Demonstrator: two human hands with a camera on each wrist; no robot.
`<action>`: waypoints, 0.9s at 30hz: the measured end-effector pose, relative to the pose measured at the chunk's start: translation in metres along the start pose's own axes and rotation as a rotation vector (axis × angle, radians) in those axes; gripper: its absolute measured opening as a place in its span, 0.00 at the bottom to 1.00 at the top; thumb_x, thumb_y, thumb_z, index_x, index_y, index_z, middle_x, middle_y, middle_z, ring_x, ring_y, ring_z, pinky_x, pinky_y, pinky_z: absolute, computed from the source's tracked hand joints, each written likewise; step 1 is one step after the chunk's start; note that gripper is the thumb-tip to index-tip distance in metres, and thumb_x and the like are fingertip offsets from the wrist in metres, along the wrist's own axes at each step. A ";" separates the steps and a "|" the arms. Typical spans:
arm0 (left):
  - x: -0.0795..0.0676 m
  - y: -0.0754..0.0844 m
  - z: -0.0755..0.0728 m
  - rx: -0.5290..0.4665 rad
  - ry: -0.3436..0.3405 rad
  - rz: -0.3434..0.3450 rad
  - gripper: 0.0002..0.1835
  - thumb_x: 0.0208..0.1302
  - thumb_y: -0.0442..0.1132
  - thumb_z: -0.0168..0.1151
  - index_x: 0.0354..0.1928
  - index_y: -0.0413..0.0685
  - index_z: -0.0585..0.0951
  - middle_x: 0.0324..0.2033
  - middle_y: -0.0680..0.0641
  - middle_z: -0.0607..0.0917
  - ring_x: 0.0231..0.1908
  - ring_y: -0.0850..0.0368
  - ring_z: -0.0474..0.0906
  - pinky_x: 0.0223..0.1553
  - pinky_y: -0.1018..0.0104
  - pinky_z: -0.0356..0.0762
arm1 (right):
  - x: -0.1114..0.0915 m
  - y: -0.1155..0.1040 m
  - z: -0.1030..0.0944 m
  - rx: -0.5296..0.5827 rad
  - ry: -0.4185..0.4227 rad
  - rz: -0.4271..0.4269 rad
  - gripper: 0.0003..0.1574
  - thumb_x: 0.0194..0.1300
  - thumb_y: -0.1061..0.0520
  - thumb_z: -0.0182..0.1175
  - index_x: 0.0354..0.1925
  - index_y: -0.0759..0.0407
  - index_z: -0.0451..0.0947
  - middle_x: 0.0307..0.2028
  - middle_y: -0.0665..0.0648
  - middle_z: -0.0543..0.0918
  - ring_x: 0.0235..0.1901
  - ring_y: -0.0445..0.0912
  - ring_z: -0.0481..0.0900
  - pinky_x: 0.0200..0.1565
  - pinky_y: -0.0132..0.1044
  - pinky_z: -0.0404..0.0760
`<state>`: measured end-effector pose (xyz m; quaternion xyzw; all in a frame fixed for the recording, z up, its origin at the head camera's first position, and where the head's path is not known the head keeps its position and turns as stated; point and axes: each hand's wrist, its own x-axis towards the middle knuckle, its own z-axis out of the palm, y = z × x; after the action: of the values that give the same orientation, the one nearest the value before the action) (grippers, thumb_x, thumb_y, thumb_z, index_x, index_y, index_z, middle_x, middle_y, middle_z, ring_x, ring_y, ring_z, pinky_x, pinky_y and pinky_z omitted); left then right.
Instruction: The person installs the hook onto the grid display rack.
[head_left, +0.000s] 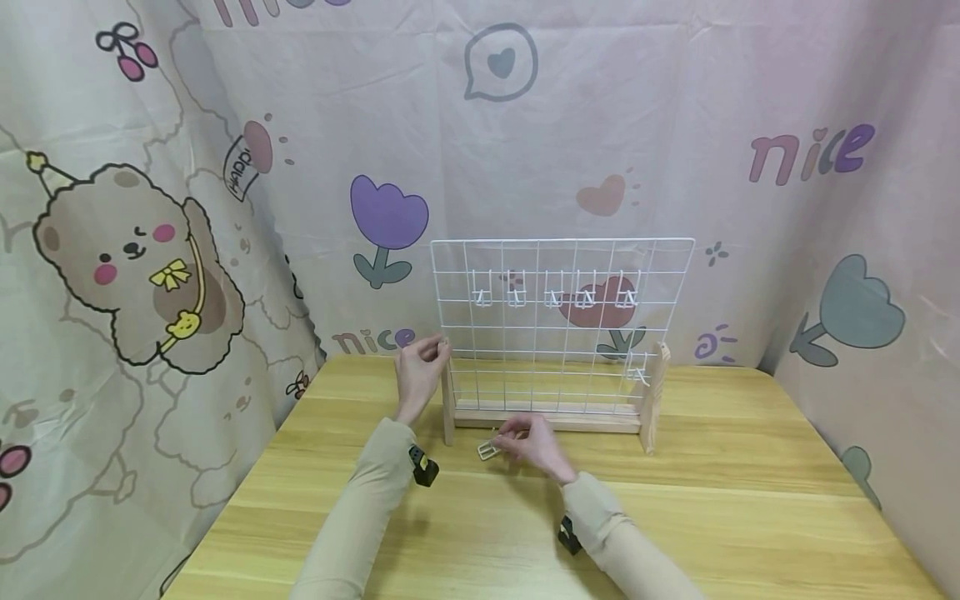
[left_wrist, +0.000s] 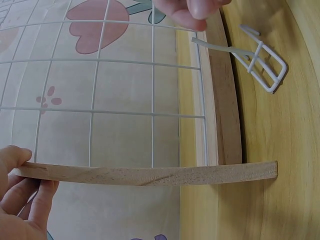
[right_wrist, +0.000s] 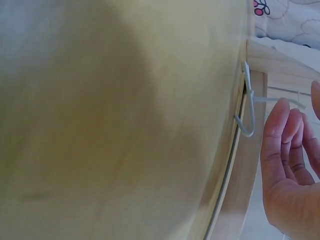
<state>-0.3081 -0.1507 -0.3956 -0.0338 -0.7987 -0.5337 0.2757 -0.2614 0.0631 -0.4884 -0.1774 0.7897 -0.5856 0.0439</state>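
A white wire grid panel (head_left: 551, 333) stands upright on a wooden base, held between two wooden side posts. My left hand (head_left: 420, 375) pinches the top of the left post (left_wrist: 145, 175), thumb on one side and fingers on the other. A loose white wire hook (left_wrist: 262, 65) is at the table in front of the base, its long prong pointing up. Close over that hook is my right hand (head_left: 532, 442). In the right wrist view, its fingers (right_wrist: 276, 127) are fairly straight beside the prong, with the thumb apart from them.
Several white hooks (head_left: 553, 297) hang in a row on the panel's upper part. Another hook (head_left: 638, 375) hangs low at its right, near the right post (head_left: 654, 400). All this stands on a wooden table (head_left: 750, 500), with a printed curtain (head_left: 637, 108) behind.
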 end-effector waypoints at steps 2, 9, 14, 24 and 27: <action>0.000 0.000 0.000 0.000 0.000 0.000 0.16 0.64 0.34 0.67 0.52 0.33 0.84 0.45 0.35 0.89 0.45 0.41 0.89 0.48 0.51 0.88 | 0.001 0.000 0.001 -0.011 0.001 0.001 0.10 0.59 0.63 0.70 0.38 0.70 0.82 0.29 0.64 0.85 0.22 0.60 0.83 0.24 0.48 0.87; 0.000 0.000 0.000 -0.005 -0.002 0.001 0.16 0.64 0.33 0.66 0.52 0.33 0.84 0.46 0.35 0.89 0.45 0.41 0.89 0.48 0.51 0.88 | 0.004 0.002 0.005 -0.016 -0.003 -0.003 0.09 0.60 0.64 0.70 0.37 0.69 0.82 0.28 0.63 0.85 0.22 0.60 0.83 0.21 0.46 0.87; 0.000 0.000 0.000 -0.003 0.002 0.008 0.16 0.64 0.33 0.66 0.52 0.32 0.84 0.45 0.35 0.89 0.45 0.41 0.89 0.47 0.51 0.88 | 0.005 0.002 0.006 -0.012 -0.006 -0.014 0.08 0.60 0.64 0.69 0.37 0.70 0.83 0.30 0.66 0.85 0.21 0.62 0.83 0.21 0.47 0.86; 0.001 -0.001 0.001 -0.007 0.008 0.000 0.15 0.64 0.33 0.67 0.51 0.34 0.85 0.45 0.35 0.89 0.45 0.41 0.89 0.47 0.52 0.88 | 0.005 0.002 0.008 -0.061 0.050 -0.057 0.07 0.62 0.63 0.68 0.35 0.69 0.82 0.28 0.59 0.85 0.20 0.50 0.82 0.21 0.40 0.87; 0.001 -0.002 0.001 -0.006 0.008 0.005 0.15 0.64 0.33 0.67 0.51 0.35 0.85 0.45 0.35 0.89 0.44 0.41 0.89 0.47 0.52 0.88 | 0.006 0.002 0.009 -0.059 0.086 -0.011 0.08 0.61 0.62 0.69 0.36 0.67 0.82 0.30 0.60 0.84 0.21 0.49 0.82 0.22 0.42 0.87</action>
<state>-0.3099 -0.1507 -0.3976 -0.0343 -0.7960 -0.5355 0.2801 -0.2652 0.0528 -0.4919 -0.1577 0.8067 -0.5695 0.0016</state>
